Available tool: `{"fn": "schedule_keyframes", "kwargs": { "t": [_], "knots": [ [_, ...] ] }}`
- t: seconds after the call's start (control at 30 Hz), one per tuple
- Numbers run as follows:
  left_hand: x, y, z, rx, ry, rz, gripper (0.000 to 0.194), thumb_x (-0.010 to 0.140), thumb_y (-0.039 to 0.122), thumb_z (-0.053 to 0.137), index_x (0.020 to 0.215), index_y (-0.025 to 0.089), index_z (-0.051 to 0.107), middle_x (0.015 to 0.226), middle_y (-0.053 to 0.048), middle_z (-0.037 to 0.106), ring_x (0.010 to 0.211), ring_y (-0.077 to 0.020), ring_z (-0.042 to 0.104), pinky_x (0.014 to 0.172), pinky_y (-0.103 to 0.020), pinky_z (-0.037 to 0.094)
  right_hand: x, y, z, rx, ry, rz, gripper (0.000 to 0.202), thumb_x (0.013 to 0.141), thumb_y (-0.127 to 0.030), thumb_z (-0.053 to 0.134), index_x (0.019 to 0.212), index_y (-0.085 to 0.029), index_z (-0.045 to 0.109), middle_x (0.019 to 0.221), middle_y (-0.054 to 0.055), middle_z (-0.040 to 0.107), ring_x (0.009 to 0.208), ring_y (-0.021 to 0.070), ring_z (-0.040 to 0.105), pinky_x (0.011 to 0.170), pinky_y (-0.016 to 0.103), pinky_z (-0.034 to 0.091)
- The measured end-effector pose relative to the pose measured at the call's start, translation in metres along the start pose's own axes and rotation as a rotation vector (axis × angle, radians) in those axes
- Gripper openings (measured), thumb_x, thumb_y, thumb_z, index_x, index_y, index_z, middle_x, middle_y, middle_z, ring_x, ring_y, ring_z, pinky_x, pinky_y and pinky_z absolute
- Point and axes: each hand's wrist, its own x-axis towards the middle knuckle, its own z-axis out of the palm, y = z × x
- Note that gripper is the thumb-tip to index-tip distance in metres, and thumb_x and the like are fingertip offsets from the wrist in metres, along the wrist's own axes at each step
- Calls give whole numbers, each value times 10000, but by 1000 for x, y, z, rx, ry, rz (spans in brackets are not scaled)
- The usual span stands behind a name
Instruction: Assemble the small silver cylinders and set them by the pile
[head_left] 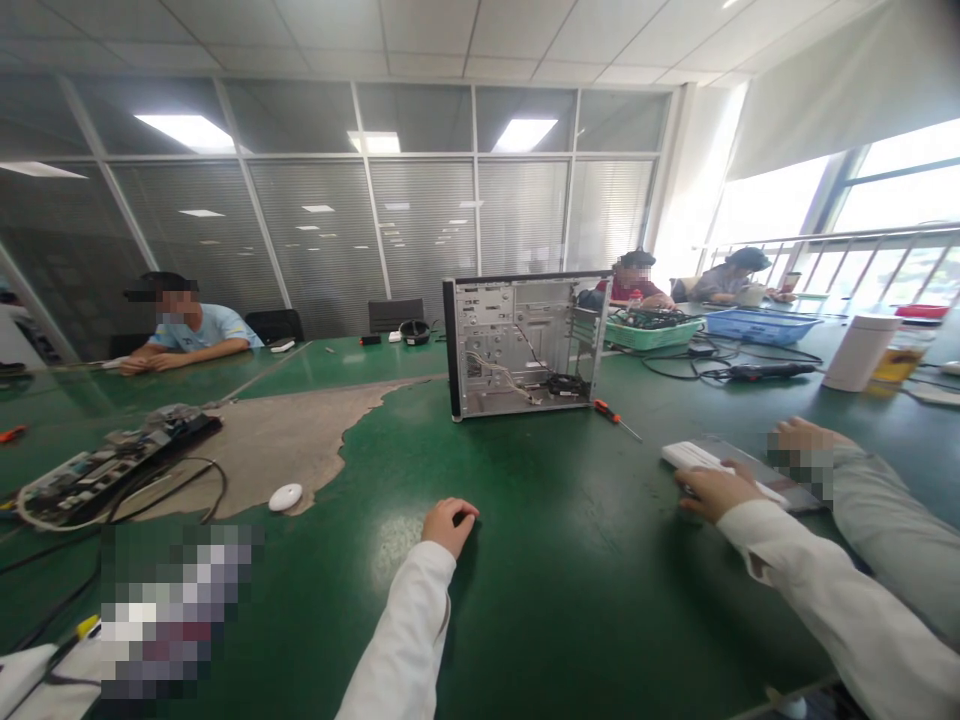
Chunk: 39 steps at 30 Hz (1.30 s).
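My left hand [450,526] rests on the green table with its fingers loosely curled, and nothing shows in it. My right hand [718,490] is closed over a long white flat object [694,455], whose kind I cannot make out. A grey flat panel [793,485] lies beside it. Another person's hand in a grey sleeve touches that panel from the right. Ahead of my hands stands an opened computer case [529,345], upright, with loose cables and a black fan [566,385] inside. A screwdriver [616,418] with an orange and black handle lies by its right corner.
A power strip with cables [120,465] and a round white object [286,497] lie left. Green [652,335] and blue baskets [761,328] stand at the back right, near a white cylinder [861,352] and a black corded tool [772,371]. Several people sit around the table [525,560].
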Motion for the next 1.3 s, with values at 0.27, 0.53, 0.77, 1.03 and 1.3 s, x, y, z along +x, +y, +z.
{"fn": "schedule_keyframes", "kwargs": {
  "t": [0.27,0.53,0.77,1.03,1.3],
  "knots": [
    [3,-9,5,-14,-1,2,145,661,158,463,707,182,599,755,-13,599,780,-146,526,749,-281,388,20,-153,-25,291,74,-294,436,672,-260,474,1096,-222,383,819,39,586,824,177,525,856,414,215],
    [4,-18,5,-176,79,-11,564,522,23,522,1052,178,410,997,-42,494,920,-144,482,821,-275,373,36,-280,-9,841,216,-437,609,667,-314,500,1192,-153,237,1024,96,502,952,196,452,831,372,314],
    [9,-30,8,-37,49,-22,432,568,173,584,985,169,468,972,-54,533,912,-194,475,811,-331,355,34,-282,-11,943,226,-511,487,680,-258,476,1136,-185,324,1061,86,445,968,181,422,834,341,347],
    [12,-25,9,133,54,-37,297,577,158,555,871,148,518,851,-51,554,824,-185,484,729,-294,359,36,-286,-15,962,160,-516,376,681,-200,464,1050,-223,398,958,50,483,896,165,444,771,307,379],
    [10,-16,3,73,66,-33,277,599,194,551,875,168,534,860,-41,563,823,-180,502,736,-285,372,39,-290,-10,1134,143,-414,344,654,-182,479,987,-241,414,904,12,510,812,141,484,698,269,407]
  ]
}}
